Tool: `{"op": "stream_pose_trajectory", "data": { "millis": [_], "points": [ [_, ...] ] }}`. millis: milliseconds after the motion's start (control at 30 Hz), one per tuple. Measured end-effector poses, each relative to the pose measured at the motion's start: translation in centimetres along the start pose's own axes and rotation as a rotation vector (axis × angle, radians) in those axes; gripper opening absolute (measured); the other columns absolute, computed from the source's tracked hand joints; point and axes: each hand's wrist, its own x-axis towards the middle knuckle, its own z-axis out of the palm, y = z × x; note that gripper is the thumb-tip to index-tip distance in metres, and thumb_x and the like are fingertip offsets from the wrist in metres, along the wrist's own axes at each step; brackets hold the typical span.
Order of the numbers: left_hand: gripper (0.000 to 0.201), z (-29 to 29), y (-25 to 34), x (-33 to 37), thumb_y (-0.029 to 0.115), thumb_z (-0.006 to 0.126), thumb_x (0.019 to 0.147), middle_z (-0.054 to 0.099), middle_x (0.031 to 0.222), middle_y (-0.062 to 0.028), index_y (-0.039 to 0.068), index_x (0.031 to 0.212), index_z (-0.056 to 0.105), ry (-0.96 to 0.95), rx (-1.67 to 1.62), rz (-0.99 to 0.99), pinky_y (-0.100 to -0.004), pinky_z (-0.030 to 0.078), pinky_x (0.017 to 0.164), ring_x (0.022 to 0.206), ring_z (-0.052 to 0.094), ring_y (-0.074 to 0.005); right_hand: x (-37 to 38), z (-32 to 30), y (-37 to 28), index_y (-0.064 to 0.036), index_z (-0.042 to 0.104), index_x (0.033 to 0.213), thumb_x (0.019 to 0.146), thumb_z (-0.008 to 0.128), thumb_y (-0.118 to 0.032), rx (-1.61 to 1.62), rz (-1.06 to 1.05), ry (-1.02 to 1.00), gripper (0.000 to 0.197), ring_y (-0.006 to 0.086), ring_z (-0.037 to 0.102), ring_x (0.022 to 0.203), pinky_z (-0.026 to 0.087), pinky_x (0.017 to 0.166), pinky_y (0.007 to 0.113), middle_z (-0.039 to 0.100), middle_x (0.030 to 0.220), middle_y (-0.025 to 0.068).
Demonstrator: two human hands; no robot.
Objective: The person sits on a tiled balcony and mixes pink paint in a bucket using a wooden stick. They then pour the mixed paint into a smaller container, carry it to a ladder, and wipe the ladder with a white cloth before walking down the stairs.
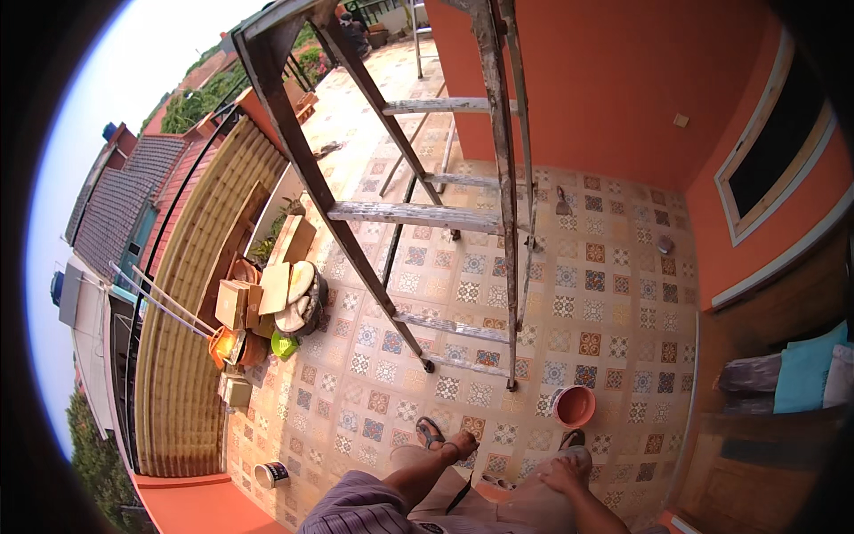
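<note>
My left hand (463,444) hangs in front of my left knee with its fingers curled in. What it holds, if anything, is too small to make out. A thin dark strip (460,495) shows between my legs, below that hand; whether the two touch I cannot tell. My right hand (562,474) lies on my right thigh, fingers stretched over the trouser cloth. Just beyond my right foot stands a round bucket (574,407) with reddish-orange paint inside. A sandal (431,433) is on my left foot. Ahead rises a worn, paint-splashed stepladder (418,214), its legs spread on the patterned tiles.
Boxes (238,304), pots and a green container (285,344) are piled along the left wall. A paint can (270,474) lies at lower left. Cloths (805,374) hang at right near a window (772,142). A scraper-like tool (563,201) lies beyond the ladder.
</note>
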Motion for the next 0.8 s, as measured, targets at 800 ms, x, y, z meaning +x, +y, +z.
{"op": "stream_pose_trajectory", "data": {
  "millis": [800],
  "points": [
    [0.074, 0.0, -17.7, -34.5, 0.037, 0.065, 0.097, 0.052, 0.155, -0.0118, 0.016, 0.162, 0.038, 0.009, -1.904, -0.488, -0.0634, 0.047, 0.102, 0.139, 0.05, -0.0318, -1.7, -10.3, -30.6, -0.0018, 0.068, 0.134, 0.092, 0.074, -0.043, 0.115, -0.145, -0.011, 0.059, 0.0343, 0.071, 0.116, 0.053, 0.102, 0.043, 0.075, 0.122, 0.0193]
  ]
}}
